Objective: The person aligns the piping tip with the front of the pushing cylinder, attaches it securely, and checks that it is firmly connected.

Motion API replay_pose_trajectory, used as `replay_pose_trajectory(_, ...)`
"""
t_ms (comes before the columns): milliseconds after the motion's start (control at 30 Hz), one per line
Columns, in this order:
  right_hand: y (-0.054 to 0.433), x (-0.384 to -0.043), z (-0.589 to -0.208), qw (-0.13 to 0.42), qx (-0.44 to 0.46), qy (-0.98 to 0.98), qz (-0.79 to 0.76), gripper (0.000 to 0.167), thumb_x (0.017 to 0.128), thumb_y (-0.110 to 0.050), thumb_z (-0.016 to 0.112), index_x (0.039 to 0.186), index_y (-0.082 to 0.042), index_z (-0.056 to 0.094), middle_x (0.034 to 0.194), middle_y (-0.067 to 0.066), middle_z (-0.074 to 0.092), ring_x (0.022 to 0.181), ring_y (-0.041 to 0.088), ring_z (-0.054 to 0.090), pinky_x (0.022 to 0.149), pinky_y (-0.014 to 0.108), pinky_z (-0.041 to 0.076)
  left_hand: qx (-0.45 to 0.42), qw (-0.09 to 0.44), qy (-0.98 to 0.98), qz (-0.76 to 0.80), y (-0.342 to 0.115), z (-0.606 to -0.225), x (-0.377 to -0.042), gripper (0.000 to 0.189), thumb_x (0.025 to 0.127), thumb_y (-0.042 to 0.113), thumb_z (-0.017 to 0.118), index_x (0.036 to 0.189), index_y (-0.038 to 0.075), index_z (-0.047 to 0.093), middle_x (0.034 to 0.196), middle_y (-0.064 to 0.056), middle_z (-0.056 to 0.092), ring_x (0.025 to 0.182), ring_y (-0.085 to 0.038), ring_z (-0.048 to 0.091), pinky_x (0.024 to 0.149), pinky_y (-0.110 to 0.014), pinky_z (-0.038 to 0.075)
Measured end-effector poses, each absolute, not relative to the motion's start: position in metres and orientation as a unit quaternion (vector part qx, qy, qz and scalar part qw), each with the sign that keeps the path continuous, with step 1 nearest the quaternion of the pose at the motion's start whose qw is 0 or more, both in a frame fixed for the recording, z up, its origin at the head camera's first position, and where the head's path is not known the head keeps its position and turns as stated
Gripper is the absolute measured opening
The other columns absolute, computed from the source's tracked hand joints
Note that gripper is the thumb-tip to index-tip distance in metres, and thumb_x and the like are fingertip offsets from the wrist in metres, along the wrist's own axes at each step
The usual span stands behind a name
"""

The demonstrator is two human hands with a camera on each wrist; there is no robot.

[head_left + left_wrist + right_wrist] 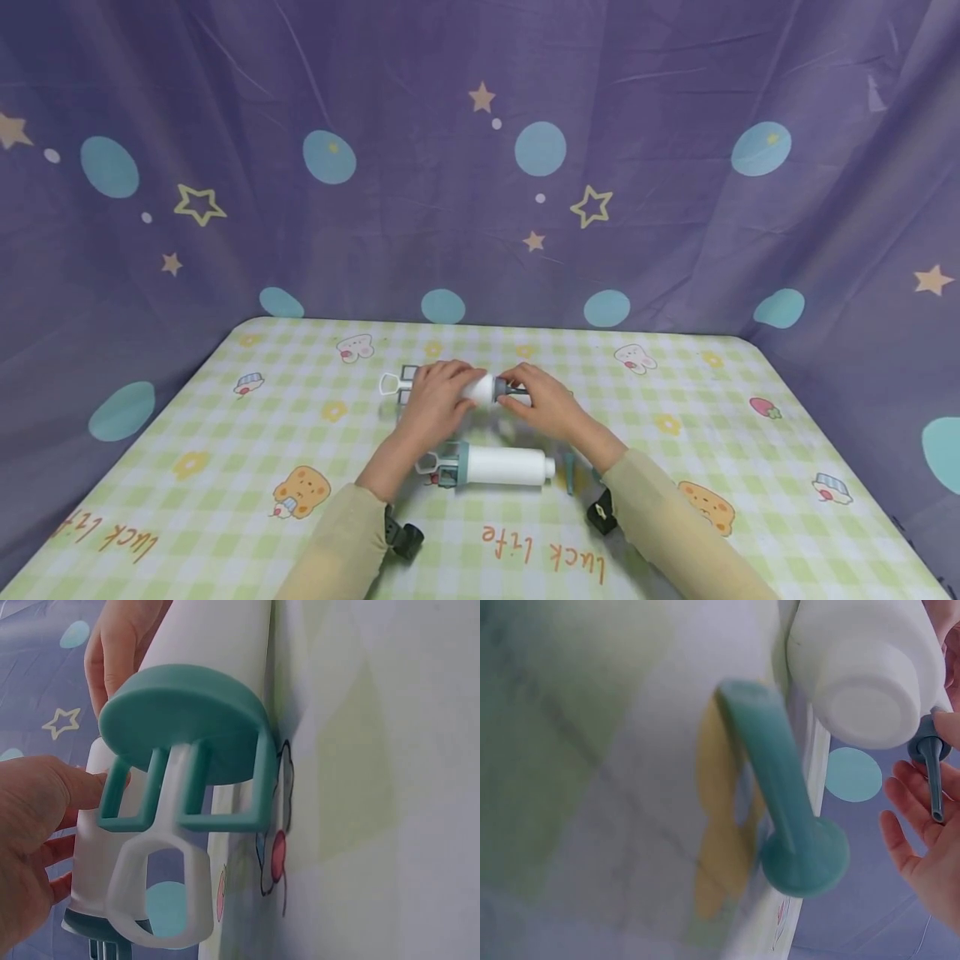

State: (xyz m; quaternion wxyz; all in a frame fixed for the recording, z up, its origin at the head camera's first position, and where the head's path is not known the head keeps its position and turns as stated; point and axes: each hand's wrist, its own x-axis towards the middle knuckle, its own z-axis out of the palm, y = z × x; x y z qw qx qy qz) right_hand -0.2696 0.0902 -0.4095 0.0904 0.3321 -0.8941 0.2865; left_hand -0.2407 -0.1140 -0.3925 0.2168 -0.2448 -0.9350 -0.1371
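My left hand (438,400) grips the white barrel (480,389) of the farther large plunger syringe, which lies crosswise with its white pull ring to the left. At the barrel's right end, my right hand (551,404) pinches a dark grey-blue nozzle (932,765) between thumb and fingers. The nozzle sits against the barrel end; whether it is fastened cannot be told. Closer to me lies a second syringe (506,465), with a teal flange (180,712) and a bare white tip. Beside that tip rests a loose teal nozzle (772,772), flared at one end.
A checked cloth (247,450) with printed cartoons covers the table. Behind it hangs a purple curtain (420,225) with stars and dots. Both wrists wear black cameras, the left camera (405,540) close to the near syringe's ring.
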Motion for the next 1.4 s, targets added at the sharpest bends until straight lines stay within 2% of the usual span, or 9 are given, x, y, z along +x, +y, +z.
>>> replay_pose_trajectory(433,0.0871,-0.2683,-0.4087,0.055,0.3,-0.909,0.285,0.034,0.094,-0.041,0.045,0.112,-0.015,0.059,0.106,-0.001,0.059,0.101,0.015,0.058,0.084,0.033,0.048,-0.242,0.214,-0.936,-0.141,-0.1147,-0.3932,-0.2388,0.044,0.076,0.022,0.073,0.118,0.019,0.06,0.113,-0.001,0.059,0.105,-0.021,0.053,0.09,-0.044,0.037)
replay_pose_trajectory(700,0.0879,-0.2696,-0.4111,0.04,0.291,-0.911,0.289,0.043,0.093,-0.048,0.041,0.118,-0.016,0.057,0.112,0.0,0.059,0.103,0.015,0.057,0.084,0.035,0.048,-0.244,0.217,-0.935,-0.141,-0.1151,-0.3935,-0.2382,0.043,0.076,0.023,0.073,0.117,0.02,0.061,0.112,0.0,0.06,0.104,-0.021,0.053,0.089,-0.044,0.038)
replay_pose_trajectory(867,0.0895,-0.2694,-0.4103,0.048,0.301,-0.903,0.303,0.045,0.09,-0.048,0.049,0.122,-0.017,0.053,0.113,-0.002,0.057,0.102,0.012,0.056,0.08,0.032,0.049,-0.245,0.215,-0.934,-0.144,-0.1151,-0.3929,-0.2377,0.042,0.076,0.022,0.073,0.117,0.02,0.061,0.112,0.0,0.06,0.105,-0.021,0.053,0.089,-0.044,0.038)
replay_pose_trajectory(1100,0.089,-0.2697,-0.4082,0.106,0.348,-0.884,0.293,0.045,0.082,-0.031,0.067,0.12,-0.012,0.053,0.11,-0.001,0.057,0.098,0.014,0.057,0.08,0.031,0.049,-0.252,0.217,-0.932,-0.146,-0.1153,-0.392,-0.2368,0.044,0.075,0.019,0.073,0.117,0.018,0.061,0.112,-0.002,0.06,0.104,-0.022,0.053,0.089,-0.043,0.038)
replay_pose_trajectory(1400,0.0869,-0.2689,-0.4075,0.125,0.361,-0.871,0.308,0.041,0.079,-0.02,0.071,0.113,-0.012,0.052,0.108,0.001,0.055,0.098,0.015,0.057,0.079,0.031,0.049,-0.254,0.218,-0.93,-0.149,-0.1158,-0.3912,-0.2359,0.044,0.075,0.019,0.074,0.117,0.018,0.061,0.111,-0.002,0.06,0.104,-0.022,0.053,0.089,-0.043,0.038)
